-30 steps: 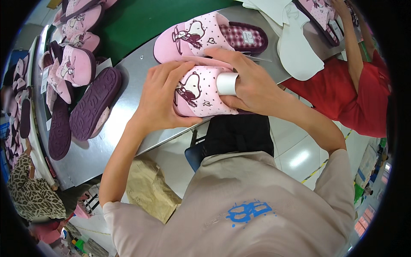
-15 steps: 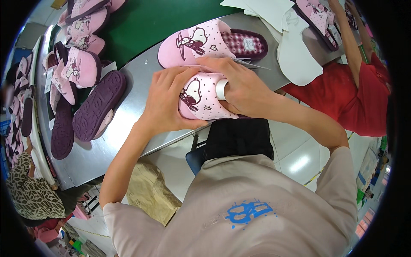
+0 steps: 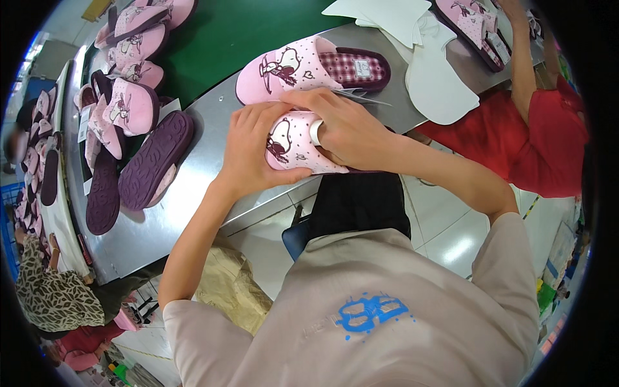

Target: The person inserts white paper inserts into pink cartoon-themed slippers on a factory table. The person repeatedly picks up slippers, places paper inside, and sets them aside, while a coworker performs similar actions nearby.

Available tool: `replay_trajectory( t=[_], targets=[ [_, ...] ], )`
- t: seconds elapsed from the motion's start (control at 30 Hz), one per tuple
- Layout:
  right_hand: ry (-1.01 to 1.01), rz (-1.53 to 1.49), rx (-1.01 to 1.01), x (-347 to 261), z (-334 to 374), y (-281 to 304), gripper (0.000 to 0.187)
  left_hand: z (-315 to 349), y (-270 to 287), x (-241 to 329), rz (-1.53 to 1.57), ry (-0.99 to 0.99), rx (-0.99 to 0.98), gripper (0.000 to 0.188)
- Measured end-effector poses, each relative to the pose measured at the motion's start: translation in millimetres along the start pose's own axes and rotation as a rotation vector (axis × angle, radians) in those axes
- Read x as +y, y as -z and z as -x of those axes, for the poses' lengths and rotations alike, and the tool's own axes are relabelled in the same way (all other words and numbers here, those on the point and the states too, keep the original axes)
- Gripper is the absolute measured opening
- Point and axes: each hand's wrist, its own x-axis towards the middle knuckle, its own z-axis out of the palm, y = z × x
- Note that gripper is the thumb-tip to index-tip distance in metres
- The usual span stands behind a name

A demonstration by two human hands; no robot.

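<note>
A pink dotted slipper [image 3: 300, 132] with a cartoon print lies near the table's front edge, its toe to the left. My left hand [image 3: 250, 151] wraps round that toe, thumb along the near side. At the slipper's opening, my right hand [image 3: 353, 128] has its fingers bent into the upper, closed on a curled white insert [image 3: 316, 133]; most of the insert is hidden inside. Just beyond lies a matching slipper [image 3: 284, 68] with a checked insole, apart from my grip except near my right knuckles. White tag cards [image 3: 361, 97] stick out between the two slippers.
Flat white cut-out sheets [image 3: 442, 87] overlap at the right. Pink slippers [image 3: 132, 106] are heaped at the left, beside purple soles [image 3: 155, 161] turned up. A co-worker's arm [image 3: 523, 71] reaches over another slipper [image 3: 474, 32] at the far right.
The white insert sits a little deeper in the slipper, with my right fingers further into the opening. My left hand keeps its hold on the toe. The view has shifted slightly.
</note>
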Motion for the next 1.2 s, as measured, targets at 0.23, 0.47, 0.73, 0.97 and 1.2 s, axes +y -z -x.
replay_trajectory(
  t=[0.23, 0.47, 0.73, 0.97, 1.2],
  targets=[
    [-0.093, 0.090, 0.209, -27.9, 16.0, 23.4, 0.021, 10.9, 3.2, -3.4, 0.038, 0.042, 0.042, 0.086],
    [-0.383, 0.036, 0.366, -74.3, 38.7, -3.1, 0.038, 12.3, -4.7, 3.2, 0.098, 0.140, 0.125, 0.056],
    [-0.246, -0.196, 0.382, -62.7, 32.7, -16.0, 0.030, 8.7, -7.9, 10.3, 0.138, 0.369, 0.279, 0.035],
    [-0.232, -0.559, 0.090, -71.3, 62.5, -2.8, 0.065, 8.2, 6.4, 45.9, 0.214, 0.500, 0.625, 0.031],
    [-0.479, -1.121, -0.084, -53.9, 50.2, 11.5, 0.066, 12.9, 24.1, 36.2, 0.839, 0.515, 0.326, 0.059]
  ],
)
